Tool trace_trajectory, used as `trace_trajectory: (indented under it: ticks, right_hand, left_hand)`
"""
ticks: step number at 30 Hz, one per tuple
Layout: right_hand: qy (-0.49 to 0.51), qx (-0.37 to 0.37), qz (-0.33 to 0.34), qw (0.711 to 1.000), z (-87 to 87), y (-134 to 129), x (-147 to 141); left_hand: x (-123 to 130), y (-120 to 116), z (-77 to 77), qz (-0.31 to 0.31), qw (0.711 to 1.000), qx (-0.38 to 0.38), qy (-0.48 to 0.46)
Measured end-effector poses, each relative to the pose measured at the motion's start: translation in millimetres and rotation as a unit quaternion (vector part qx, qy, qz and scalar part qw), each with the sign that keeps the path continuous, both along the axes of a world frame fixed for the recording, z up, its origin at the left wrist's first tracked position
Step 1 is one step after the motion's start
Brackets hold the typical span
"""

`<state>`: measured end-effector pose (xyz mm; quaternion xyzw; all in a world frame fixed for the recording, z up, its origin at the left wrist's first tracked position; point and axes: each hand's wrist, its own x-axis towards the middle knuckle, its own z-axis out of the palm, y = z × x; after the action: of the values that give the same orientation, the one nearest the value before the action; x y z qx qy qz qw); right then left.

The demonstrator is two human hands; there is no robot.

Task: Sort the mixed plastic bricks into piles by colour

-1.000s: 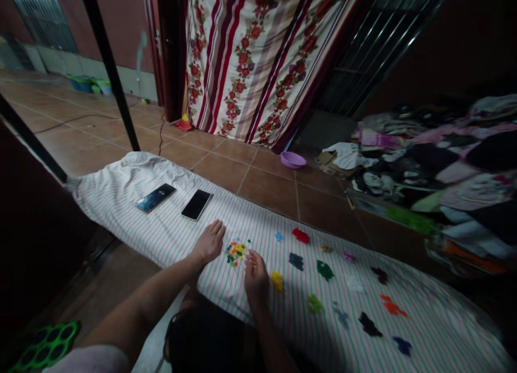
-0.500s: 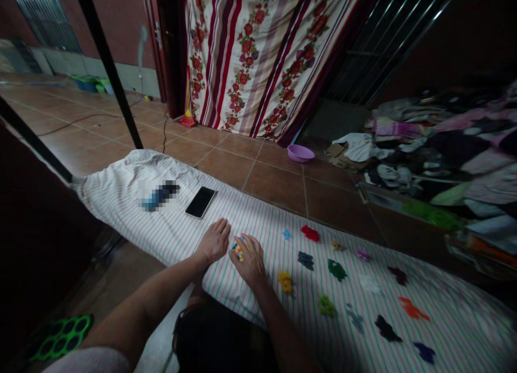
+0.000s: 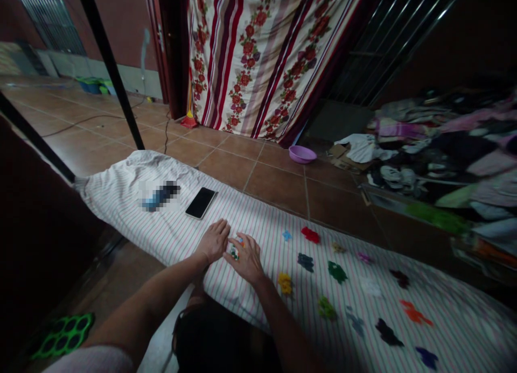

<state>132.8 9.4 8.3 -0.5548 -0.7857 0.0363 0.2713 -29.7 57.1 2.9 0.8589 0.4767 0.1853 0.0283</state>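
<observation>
My left hand point(image 3: 215, 242) lies flat, palm down, on the striped cloth point(image 3: 258, 211), its fingers stretched out. Just right of it, my right hand point(image 3: 247, 257) curves over a small cluster of multicoloured pieces point(image 3: 235, 251), partly hidden under the fingers. Thumb and fingers are around these pieces. Further right, small piles sorted by colour lie on the cloth, among them a red pile point(image 3: 310, 234), a yellow pile point(image 3: 285, 283), a dark green pile point(image 3: 336, 272) and an orange pile point(image 3: 416, 312).
A phone point(image 3: 201, 203) lies beyond my left hand, beside a pixelated blue and dark object point(image 3: 160, 195). On the tiled floor stands a purple basin point(image 3: 302, 154). Heaped clothes point(image 3: 440, 147) are at the right, and a flowered curtain point(image 3: 258, 55) hangs behind.
My right hand has shifted slightly left towards my left hand, with the multicoloured pieces moving left under its fingers. My left hand has stayed in place.
</observation>
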Motion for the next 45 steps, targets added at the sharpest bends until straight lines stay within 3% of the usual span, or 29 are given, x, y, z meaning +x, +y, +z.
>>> trace_trajectory:
  ticks: [9, 21, 31, 39, 45]
  right_hand:
    - [0.024, 0.030, -0.009, 0.999, 3.2, -11, -3]
    - [0.006, 0.019, -0.014, 1.000, 2.6, 13, -8]
    - [0.089, 0.039, 0.026, 0.995, -6.1, 12, 7]
    - [0.010, 0.042, -0.011, 0.999, -14.8, 0, 13]
    - [0.048, 0.034, -0.036, 0.998, -13.0, 8, 4]
  left_hand:
    - [-1, 1, -4.4, -0.002, 1.000, 0.021, -0.021]
    - [-3, 3, -9.2, -0.010, 0.999, 0.015, -0.034]
    - [0, 1, -1.9, 0.001, 0.999, 0.016, -0.031]
    - [1, -1, 2.0, 0.006, 1.000, 0.000, -0.022]
    - [1, 0, -1.6, 0.006, 1.000, 0.006, -0.021]
